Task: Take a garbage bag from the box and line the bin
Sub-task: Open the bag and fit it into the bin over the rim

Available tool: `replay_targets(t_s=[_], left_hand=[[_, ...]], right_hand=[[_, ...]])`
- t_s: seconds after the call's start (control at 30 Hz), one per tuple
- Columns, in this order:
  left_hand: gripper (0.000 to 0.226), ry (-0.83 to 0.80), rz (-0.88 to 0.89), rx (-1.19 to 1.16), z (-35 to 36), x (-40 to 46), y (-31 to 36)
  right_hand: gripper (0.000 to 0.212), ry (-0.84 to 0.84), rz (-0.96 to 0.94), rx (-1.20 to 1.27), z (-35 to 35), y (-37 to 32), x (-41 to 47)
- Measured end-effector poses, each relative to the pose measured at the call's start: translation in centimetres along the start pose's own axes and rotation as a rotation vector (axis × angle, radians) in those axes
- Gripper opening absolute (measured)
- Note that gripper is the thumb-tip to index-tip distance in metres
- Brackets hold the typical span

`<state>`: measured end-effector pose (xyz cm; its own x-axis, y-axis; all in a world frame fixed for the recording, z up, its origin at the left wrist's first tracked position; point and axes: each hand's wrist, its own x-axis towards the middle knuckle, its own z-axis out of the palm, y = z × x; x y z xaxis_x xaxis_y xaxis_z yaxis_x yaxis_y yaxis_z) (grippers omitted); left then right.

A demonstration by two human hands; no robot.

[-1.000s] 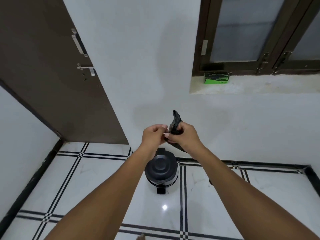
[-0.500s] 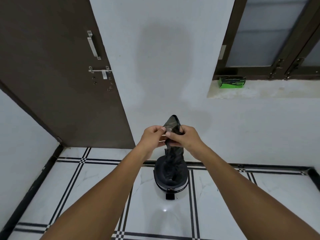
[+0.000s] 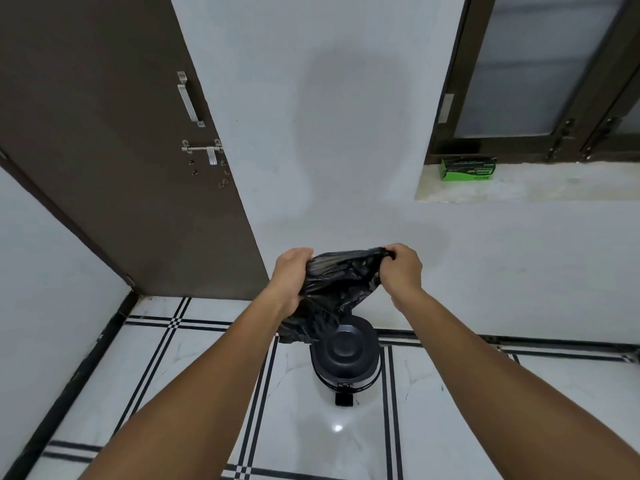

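A black garbage bag (image 3: 337,287) is stretched between my two hands at chest height. My left hand (image 3: 289,277) grips its left edge and my right hand (image 3: 401,270) pinches its right edge. The crumpled lower part of the bag hangs down over the far left rim of the bin. The small round pedal bin (image 3: 346,362) stands on the floor directly below, against the wall, its dark lid closed and its pedal facing me. The green box of garbage bags (image 3: 467,169) lies on the window sill at the upper right.
A brown door (image 3: 114,150) with a metal handle and bolt fills the left. A white wall rises behind the bin. The window sill (image 3: 526,187) juts out at the right under dark window frames. White floor tiles with black lines surround the bin.
My hands have pulled apart sideways, spreading the bag from a narrow folded strip into a wide open sheet. The view has moved closer to the bin.
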<state>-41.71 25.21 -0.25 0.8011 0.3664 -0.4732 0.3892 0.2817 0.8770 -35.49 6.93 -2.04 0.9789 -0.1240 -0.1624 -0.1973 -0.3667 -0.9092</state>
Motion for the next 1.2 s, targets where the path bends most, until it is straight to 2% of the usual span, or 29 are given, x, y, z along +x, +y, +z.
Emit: replay_targets(t_s=[0.13, 0.17, 0.23, 0.33, 0.43, 0.5, 0.57, 0.67, 0.8, 1.03, 1.07, 1.13, 1.2], left_hand=[[0.035, -0.118, 0.148, 0.345, 0.4, 0.1, -0.3], [0.035, -0.146, 0.163, 0.423, 0.5, 0.2, -0.5], [0.027, -0.143, 0.201, 0.519, 0.7, 0.5, -0.9], [0.026, -0.131, 0.220, 0.466, 1.5, 0.6, -1.3], [0.028, -0.184, 0.208, 0.407, 2.4, 0.3, -1.5], [0.028, -0.186, 0.206, 0.393, 2.7, 0.2, -1.6], [0.031, -0.162, 0.197, 0.397, 2.6, 0.2, -1.6], [0.040, -0.044, 0.181, 0.353, 2.1, 0.9, -1.7], [0.029, 0.075, 0.084, 0.181, 1.6, 1.4, -1.7], [0.023, 0.153, -0.162, -0.086, 0.3, 0.7, -1.8], [0.025, 0.132, -0.171, -0.072, 0.2, 0.4, -1.8], [0.042, 0.078, -0.139, 0.097, 0.3, -0.1, -1.9], [0.067, 0.096, 0.010, 0.342, 0.7, -0.4, -2.2]], right_hand=[[0.033, 0.017, -0.032, -0.070, -1.0, 0.0, 0.4], [0.033, 0.018, -0.029, -0.061, -1.2, 0.0, 0.5], [0.033, -0.040, 0.083, 0.130, -1.4, -0.2, 0.6], [0.030, -0.277, 0.286, 0.403, -1.6, -0.8, 0.0], [0.026, -0.409, 0.240, 0.510, -1.4, -0.4, -0.2], [0.017, -0.376, 0.193, 0.563, -1.4, -0.1, -0.1], [0.009, -0.292, 0.223, 0.588, -1.4, 0.0, 0.3], [0.021, -0.148, 0.258, 0.565, -1.7, 0.2, 1.1], [0.036, -0.022, 0.262, 0.551, -1.5, 0.6, 1.6], [0.029, 0.031, 0.458, 0.901, -1.8, -0.2, 1.4], [0.026, 0.020, 0.464, 0.915, -1.9, -0.3, 1.3], [0.025, -0.002, 0.456, 0.874, -1.9, -0.4, 1.0], [0.027, -0.011, 0.388, 0.695, -1.6, -0.2, 1.0]])
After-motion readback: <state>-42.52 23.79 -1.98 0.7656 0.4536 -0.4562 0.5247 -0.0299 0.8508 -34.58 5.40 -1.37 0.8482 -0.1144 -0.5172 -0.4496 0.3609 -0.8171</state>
